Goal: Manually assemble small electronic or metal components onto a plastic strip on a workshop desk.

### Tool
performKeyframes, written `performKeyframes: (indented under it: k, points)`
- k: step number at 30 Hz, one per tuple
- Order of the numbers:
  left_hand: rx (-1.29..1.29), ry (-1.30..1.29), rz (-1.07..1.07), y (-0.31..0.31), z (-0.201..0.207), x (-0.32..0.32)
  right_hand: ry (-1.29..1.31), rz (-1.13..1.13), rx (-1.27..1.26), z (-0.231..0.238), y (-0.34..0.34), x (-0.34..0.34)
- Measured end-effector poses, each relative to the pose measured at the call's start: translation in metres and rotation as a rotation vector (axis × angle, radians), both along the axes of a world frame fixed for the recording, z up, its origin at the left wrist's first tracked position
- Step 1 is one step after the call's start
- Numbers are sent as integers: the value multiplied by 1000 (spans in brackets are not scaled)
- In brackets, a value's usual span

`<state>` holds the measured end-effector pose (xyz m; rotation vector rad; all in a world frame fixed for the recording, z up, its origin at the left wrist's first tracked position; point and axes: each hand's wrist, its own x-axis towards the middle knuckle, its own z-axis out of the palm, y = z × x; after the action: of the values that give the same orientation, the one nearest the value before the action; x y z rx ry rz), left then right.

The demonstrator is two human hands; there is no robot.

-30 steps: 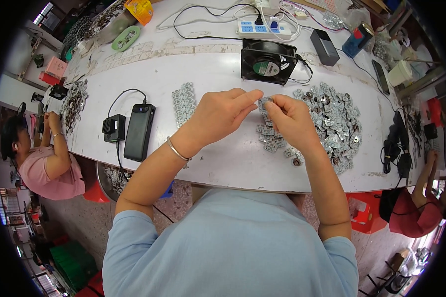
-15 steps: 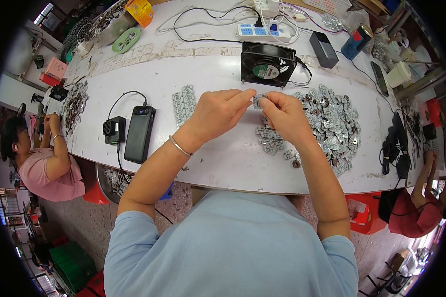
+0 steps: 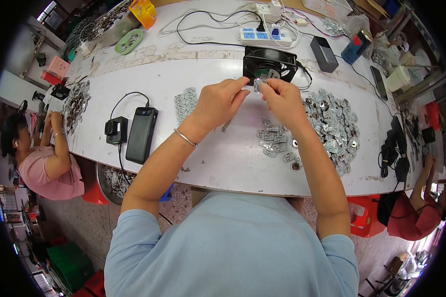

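Observation:
My right hand [image 3: 286,103] pinches a small silvery metal plate [image 3: 258,86] between thumb and fingers, held up in front of the black fan. Close to the plate's left side, my left hand [image 3: 222,103] has its thumb and fingertips drawn together; whatever they hold, if anything, is too small to make out. Beneath and right of my right hand spreads a heap of similar metal plates [image 3: 334,126], some with round brown parts. A smaller cluster of plates [image 3: 272,140] lies left of the heap. Neat rows of plates [image 3: 185,103] lie beyond my left forearm.
A black fan [image 3: 277,58] stands just beyond my hands, with a power strip [image 3: 265,36] and cables behind. At left are a black power bank [image 3: 141,134] and a small black device [image 3: 116,129]. A dark box [image 3: 324,53] stands right. Two people sit at either side.
Both hands have risen slightly toward the fan, and the plate has moved up with my right hand. My left fingertips have shifted a little away from it.

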<state>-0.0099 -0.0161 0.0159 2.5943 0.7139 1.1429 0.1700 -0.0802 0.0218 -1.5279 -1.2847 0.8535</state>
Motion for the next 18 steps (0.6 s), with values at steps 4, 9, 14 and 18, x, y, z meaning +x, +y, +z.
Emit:
performKeyframes:
  k: [4, 9, 14, 18]
  points:
    - [-2, -23, 1, -7, 3, 3, 238, -5, -100, 4, -1, -4]
    - [19, -16, -29, -14, 5, 6, 370, 8, -102, 5, -8, -4]
    - [-40, -17, -90, -29, 0, 13, 384, -53, -160, 2, -29, 3]
    - [-370, 5, -124, -49, 1, 20, -8, 2, -127, -6, -62, 15]
